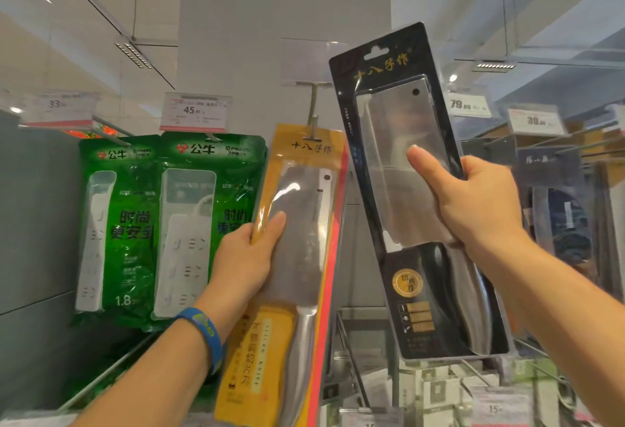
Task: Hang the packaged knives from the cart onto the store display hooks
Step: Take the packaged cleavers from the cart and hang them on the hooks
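The left hand point(247, 254) grips the yellow knife pack point(270, 342), seemingly hung on a hook point(313, 112); the right hand point(473, 203) grips the black knife pack point(389, 64).

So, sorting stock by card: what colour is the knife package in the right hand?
Black knife package, gold lettering; head view.

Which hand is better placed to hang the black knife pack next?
Right. The right hand grips the black blister-packed cleaver, its hang slot raised and free. The left hand holds the yellow packaged knife, which seems on the metal hook.
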